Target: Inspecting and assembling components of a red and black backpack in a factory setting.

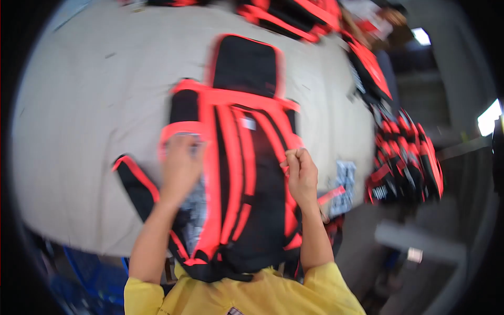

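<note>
A black backpack with bright coral-red trim point(268, 210) lies in front of me, its shoulder straps facing up. Its flap point(245, 65) is folded out flat at the far end. My left hand point(182, 164) is at the left side pocket, its fingers smeared by motion. A grey patterned side panel point(195, 212) shows below that wrist. By the pack's right edge is my right hand point(302, 170), fingers curled into a pinch; what they hold, if anything, is too small to make out. A black strap with red edging point(137, 181) sticks out left of my left forearm.
The pack rests on a wide, pale cloth-covered table point(73, 147). More red-and-black bags point(294, 18) lie along the far edge, near another person point(370, 21). Several bags point(404, 163) are piled off the table's right side. A patterned grey piece point(344, 184) lies at the right edge.
</note>
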`<state>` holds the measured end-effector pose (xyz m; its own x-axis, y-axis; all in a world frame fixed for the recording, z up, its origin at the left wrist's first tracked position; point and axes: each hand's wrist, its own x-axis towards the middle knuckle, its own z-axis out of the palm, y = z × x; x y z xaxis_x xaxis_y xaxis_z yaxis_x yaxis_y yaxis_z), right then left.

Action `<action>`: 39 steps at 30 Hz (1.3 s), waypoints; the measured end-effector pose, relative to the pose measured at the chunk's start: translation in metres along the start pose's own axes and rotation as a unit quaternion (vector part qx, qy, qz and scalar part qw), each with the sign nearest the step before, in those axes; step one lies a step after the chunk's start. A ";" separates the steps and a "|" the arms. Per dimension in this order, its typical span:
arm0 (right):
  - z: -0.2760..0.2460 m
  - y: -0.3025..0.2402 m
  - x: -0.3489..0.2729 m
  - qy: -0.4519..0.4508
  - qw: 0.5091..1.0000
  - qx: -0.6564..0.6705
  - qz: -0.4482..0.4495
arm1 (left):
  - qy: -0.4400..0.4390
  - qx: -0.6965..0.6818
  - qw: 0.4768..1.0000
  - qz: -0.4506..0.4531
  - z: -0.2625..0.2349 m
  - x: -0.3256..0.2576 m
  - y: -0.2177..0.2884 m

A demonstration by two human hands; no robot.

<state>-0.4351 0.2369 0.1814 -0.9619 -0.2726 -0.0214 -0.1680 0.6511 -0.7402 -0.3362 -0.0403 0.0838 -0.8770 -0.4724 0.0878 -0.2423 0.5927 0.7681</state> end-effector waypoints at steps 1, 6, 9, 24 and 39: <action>-0.032 0.017 -0.011 0.051 0.997 0.003 0.053 | -0.038 0.022 0.998 -0.039 -0.004 0.007 0.010; -0.177 0.207 -0.097 0.265 0.932 -0.082 0.235 | -0.127 0.064 0.986 -0.089 0.004 0.028 0.001; -0.188 0.297 -0.166 0.153 0.902 -0.194 0.353 | -0.156 0.059 0.975 -0.143 0.003 0.033 0.015; -0.176 0.359 -0.208 0.095 0.935 -0.255 0.227 | -0.119 0.020 0.977 -0.178 0.012 -0.003 0.001; 0.028 -0.067 0.008 -0.114 0.975 -0.063 -0.180 | -0.002 -0.504 0.825 -0.256 0.039 -0.024 -0.013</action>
<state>-0.4257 0.1709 0.2117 -0.7649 -0.6408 0.0655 -0.5256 0.5622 -0.6384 -0.3280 -0.0111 0.0468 -0.7682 -0.4890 -0.4132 -0.1151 -0.5295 0.8405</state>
